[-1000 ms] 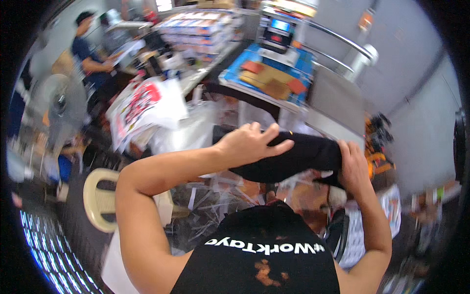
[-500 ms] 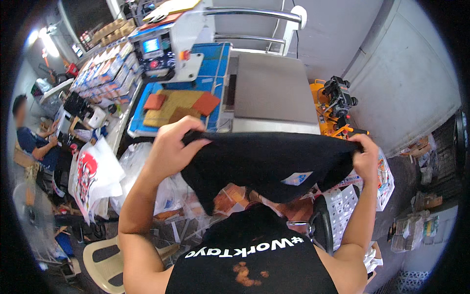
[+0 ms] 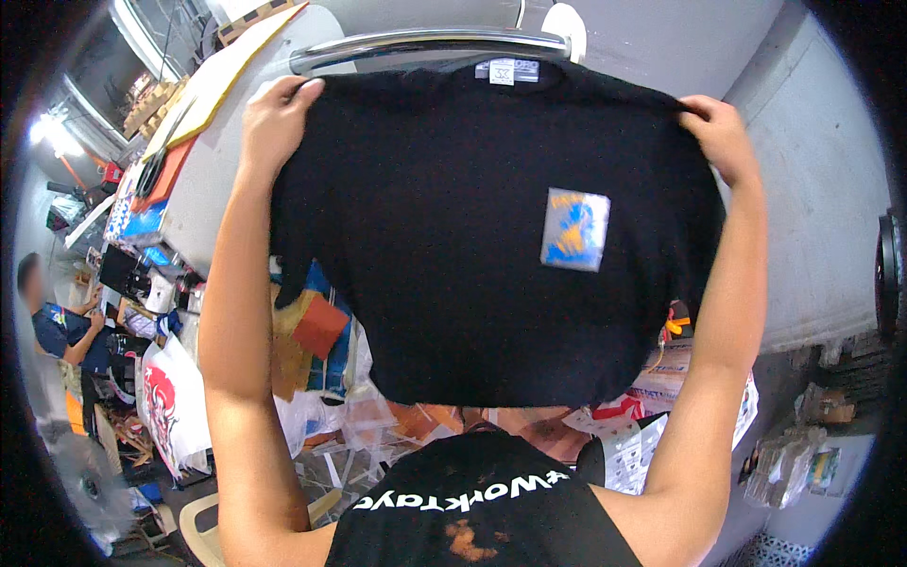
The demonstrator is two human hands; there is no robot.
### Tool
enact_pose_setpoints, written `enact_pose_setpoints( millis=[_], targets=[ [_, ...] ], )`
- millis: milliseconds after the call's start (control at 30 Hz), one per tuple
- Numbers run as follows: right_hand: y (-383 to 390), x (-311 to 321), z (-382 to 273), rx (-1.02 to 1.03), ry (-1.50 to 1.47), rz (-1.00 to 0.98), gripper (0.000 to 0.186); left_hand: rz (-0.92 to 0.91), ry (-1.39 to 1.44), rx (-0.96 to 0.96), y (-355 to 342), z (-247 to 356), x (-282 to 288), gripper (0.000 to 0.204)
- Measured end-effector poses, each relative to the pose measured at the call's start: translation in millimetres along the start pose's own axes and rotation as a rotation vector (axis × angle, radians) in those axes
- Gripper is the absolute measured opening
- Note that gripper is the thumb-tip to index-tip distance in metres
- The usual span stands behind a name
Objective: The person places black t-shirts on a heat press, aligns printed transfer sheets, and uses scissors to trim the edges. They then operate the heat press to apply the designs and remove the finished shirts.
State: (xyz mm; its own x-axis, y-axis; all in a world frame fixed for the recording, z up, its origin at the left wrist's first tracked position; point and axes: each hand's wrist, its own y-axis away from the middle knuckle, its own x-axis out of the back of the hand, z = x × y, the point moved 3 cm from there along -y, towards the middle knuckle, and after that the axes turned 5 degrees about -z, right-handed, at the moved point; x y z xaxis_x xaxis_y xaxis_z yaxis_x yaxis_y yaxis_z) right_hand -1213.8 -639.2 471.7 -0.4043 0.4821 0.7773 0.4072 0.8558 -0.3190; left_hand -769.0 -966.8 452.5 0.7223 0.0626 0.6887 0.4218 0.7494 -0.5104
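One black T-shirt (image 3: pixel 453 321) fills most of what I see, spread wide in mid-air, so let it be the centre of the clock. Its collar points to 12 and its rounded hem to 6. I'd call the opening-out as good as done: the front lies nearly flat, with slack only around the sleeves. It isn't set down anywhere yet, as far as I can make out.

Beyond the collar, at 12, runs a chrome rail (image 3: pixel 435 41). Well off at 9, a co-worker (image 3: pixel 71 326) is busy with something too small for me to tell.

Now the grip. At 10, the left hand (image 3: pixel 276 118) has one shoulder pinched between thumb and fingers; at 2, the right hand (image 3: pixel 720 132) is closed on the other. Neither is free, so letting go is left to do as well.

On the chest, towards 3, sits a rectangular patch (image 3: pixel 574 230) in blue and yellow on a shiny grey backing. It's in place, but whether it's fixed or just resting there I can't say. Smallest of all, a white label (image 3: pixel 501 72) shows inside the neck at 12.
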Motion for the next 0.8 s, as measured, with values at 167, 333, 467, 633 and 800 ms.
enact_pose_setpoints(
  millis=[167,333,467,633,800],
  targets=[
    [-78,-120,82,-0.482,0.376,0.058,0.029,-0.156,-0.287,0.309,-63,-58,-143,0.039],
    [-105,-237,173,-0.796,-0.152,0.133,0.032,-0.236,0.361,0.858,-51,-116,-279,0.035],
    [-112,-288,169,-0.433,-0.092,0.174,0.051,-0.024,0.272,0.180,-32,-95,-324,0.053],
    [-58,-304,101,0.166,0.152,-0.342,0.030,-0.419,-0.281,0.171,26,-76,-342,0.065],
    [-11,-310,66,0.511,0.199,-0.501,0.027,-0.385,-0.006,0.776,24,-114,-345,0.091]
  ],
)
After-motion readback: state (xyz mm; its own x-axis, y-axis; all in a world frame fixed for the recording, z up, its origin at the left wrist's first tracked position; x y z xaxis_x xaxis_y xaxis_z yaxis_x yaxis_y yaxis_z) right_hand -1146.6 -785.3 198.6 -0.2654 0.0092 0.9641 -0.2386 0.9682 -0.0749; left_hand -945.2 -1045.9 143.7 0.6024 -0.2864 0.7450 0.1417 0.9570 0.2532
